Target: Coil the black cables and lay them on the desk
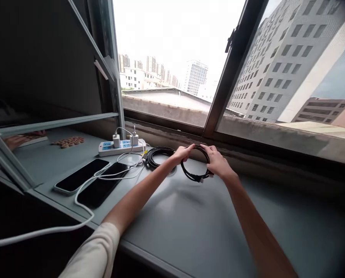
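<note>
The held black cable coil (pixel 189 177) sits just right of the frame's centre, above the bench (pixel 207 224). The left hand (pixel 184 153) pinches its upper left edge between thumb and fingers, and the right hand (pixel 218 162) is closed round its right side, so each grip is shut on the cable with little gap. The loops could spring apart if either pinch slackens, since no tie can be made out; the plug at the bottom could snag or swing loose. Near the centre, the second black coil (pixel 152 158) lies just beside the left hand, close enough that the two might tangle. Left of centre, the white cable (pixel 87 211) runs across two dark phones (pixel 82 175) near the power strip (pixel 104 150); a sweep of the left forearm could drag it. Behind the hands, the window frame (pixel 211 125) limits reach
</note>
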A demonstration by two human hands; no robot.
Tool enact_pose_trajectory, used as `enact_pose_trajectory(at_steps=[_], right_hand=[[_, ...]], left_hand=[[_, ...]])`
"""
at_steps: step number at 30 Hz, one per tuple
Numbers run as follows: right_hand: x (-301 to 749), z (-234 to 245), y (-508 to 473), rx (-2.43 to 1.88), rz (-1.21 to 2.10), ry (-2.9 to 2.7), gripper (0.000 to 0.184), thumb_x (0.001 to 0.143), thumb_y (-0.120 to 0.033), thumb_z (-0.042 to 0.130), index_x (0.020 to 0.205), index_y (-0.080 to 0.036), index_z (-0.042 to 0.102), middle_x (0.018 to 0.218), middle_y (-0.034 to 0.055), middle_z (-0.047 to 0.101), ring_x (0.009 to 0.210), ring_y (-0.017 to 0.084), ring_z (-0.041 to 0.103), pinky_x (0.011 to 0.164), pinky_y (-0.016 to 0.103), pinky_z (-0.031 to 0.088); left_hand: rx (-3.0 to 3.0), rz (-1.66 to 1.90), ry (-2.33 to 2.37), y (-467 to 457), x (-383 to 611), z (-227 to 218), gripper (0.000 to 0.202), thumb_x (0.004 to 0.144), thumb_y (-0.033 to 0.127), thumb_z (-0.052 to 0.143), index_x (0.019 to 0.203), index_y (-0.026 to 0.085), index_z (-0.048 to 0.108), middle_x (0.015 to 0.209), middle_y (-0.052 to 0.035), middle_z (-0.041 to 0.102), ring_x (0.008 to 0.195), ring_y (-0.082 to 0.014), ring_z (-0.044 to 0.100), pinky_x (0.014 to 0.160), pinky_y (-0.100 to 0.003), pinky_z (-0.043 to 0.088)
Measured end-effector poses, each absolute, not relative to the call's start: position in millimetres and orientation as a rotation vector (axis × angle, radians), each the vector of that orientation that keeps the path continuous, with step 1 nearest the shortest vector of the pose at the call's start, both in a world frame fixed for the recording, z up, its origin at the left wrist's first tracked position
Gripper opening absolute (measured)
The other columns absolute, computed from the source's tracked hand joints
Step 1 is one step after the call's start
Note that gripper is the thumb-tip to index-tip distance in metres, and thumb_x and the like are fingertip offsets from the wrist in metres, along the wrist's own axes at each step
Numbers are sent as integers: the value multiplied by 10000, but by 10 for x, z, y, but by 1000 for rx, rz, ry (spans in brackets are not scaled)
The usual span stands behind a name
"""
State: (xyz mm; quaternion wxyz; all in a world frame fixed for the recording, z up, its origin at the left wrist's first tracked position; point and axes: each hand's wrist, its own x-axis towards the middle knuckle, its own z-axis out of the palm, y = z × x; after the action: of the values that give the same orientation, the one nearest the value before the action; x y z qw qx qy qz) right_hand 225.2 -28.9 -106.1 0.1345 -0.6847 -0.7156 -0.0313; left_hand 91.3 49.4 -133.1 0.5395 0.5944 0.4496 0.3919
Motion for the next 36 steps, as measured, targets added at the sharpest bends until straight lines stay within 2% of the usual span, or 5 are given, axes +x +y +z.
enact_pose_trajectory(at_steps=[6, 14, 22, 29, 36], right_hand=[[2255, -1708, 29, -2233, 69, -1982, 764, 748, -61, 551, 1427, -223, 241, 1158, 112, 532, 1061, 257, 533, 755, 299, 426], [2423, -2007, -117, -2305, 89, -1962, 653, 836, -86, 376, 1455, -90, 168, 1218, 199, 475, 1089, 319, 500, 821, 406, 419], [2880, -2194, -52, -2015, 293, -1836, 508, 809, -154, 451, 1316, -175, 482, 1092, 85, 568, 967, 203, 575, 824, 285, 451], [3016, -2250, -52, -1723, 412, -1650, 308, 868, -208, 445, 1110, -169, 632, 879, 30, 642, 479, 99, 542, 445, 220, 460], [3056, -2254, -84, -1754, 233, -1481, 131, 912, -219, 521, 960, -131, 604, 1008, 47, 594, 803, 134, 580, 757, 321, 493]], left_hand=[[1752, 833, 1308, 607, 905, -1691, 481, 860, 519, 423, 525, 173, 426, 449, 2, 449, 414, -98, 462, 436, -215, 353], [2320, 853, 1411, 533, 1020, -1819, 459, 867, 354, 492, 1245, 128, 360, 1082, -146, 588, 1056, -255, 562, 882, -363, 420], [2721, 506, 1085, 226, 1218, -1899, 623, 791, 627, 443, 1203, 163, 503, 1336, -175, 440, 1299, -343, 318, 1017, -500, 291], [3078, 506, 828, 97, 1253, -2128, 545, 819, 587, 450, 1196, 207, 554, 1398, -127, 409, 1339, -273, 284, 1108, -496, 129], [3077, 666, 1002, 67, 1238, -2144, 353, 869, 425, 477, 1120, 210, 600, 1313, -103, 494, 1274, -252, 379, 1055, -424, 298]])
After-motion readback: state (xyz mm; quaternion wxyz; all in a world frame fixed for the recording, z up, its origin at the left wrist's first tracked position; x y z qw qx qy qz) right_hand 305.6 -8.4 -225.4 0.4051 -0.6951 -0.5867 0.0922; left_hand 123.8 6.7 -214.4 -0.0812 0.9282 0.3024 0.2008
